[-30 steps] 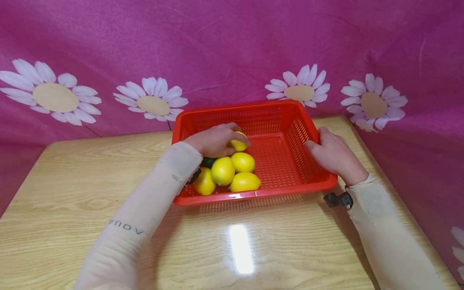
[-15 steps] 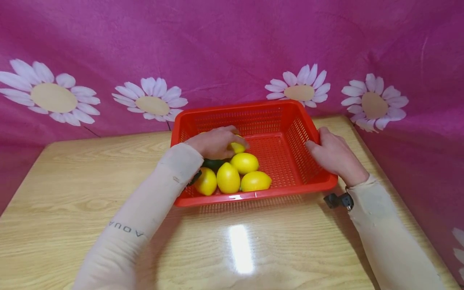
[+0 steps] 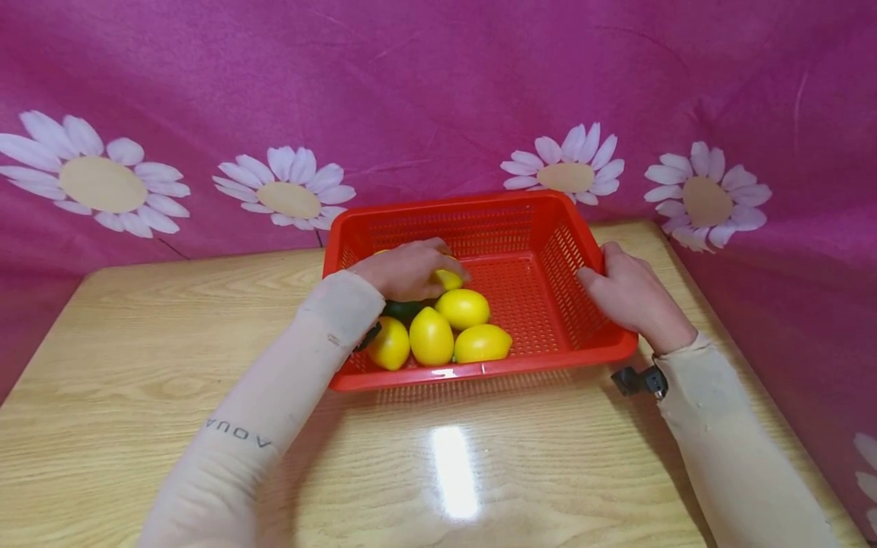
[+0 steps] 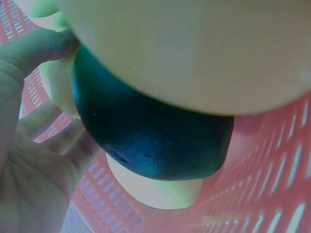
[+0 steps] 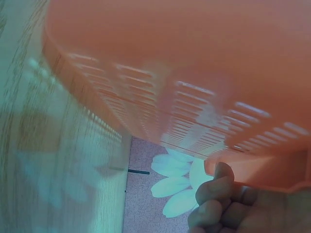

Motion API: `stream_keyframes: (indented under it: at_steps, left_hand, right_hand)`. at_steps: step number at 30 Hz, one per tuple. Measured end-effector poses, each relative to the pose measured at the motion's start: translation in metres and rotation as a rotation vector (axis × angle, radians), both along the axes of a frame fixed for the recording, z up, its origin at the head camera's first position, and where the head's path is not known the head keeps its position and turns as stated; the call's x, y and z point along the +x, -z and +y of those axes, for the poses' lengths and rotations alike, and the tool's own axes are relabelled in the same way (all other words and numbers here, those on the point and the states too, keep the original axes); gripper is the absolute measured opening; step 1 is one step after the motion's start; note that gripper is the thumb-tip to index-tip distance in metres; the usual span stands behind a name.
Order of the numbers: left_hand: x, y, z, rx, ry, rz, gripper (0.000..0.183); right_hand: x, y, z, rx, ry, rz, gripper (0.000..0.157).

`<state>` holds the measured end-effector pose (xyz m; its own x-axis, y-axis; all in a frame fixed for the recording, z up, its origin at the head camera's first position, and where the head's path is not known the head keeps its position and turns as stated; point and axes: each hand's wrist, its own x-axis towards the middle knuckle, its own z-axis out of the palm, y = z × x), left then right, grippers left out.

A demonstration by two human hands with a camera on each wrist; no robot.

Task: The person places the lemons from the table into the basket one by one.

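A red plastic basket holds several yellow lemons and a smooth dark green item, partly covered, its kind unclear. My left hand reaches inside over the left half, its thumb and fingers around one lemon. In the left wrist view that lemon shows between thumb and fingers, beside the dark green item. Just in front lie a lemon, an upright lemon and a lemon on its side. My right hand grips the basket's right rim, thumb on the inner side.
The basket stands on a wood-grain table close to its back edge. Behind and to the right hangs a magenta cloth with printed daisies. Another lemon sits in the basket's front left corner, near my left wrist.
The front lemons have shifted right and settled lower, one turning upright. More of the dark green item shows. My left hand has moved slightly with its lemon; my right hand stays on the rim.
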<state>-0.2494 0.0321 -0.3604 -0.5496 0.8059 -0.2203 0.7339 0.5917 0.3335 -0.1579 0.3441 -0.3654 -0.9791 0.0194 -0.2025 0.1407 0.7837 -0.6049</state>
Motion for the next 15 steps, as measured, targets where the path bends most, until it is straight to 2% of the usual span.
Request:
stream_keyframes:
  at_steps: [5,15]
  left_hand:
    - [-0.0003,-0.0007,0.0006,-0.004,-0.042,-0.009,0.041]
    - [0.0012,-0.0001,0.0009,0.001,-0.054,-0.017,0.039]
  right_hand:
    - [-0.0005,-0.0006,0.0001,0.006,0.001,0.014,0.047]
    - [-0.0003,-0.0006,0.0002,0.023,0.002,0.018,0.047]
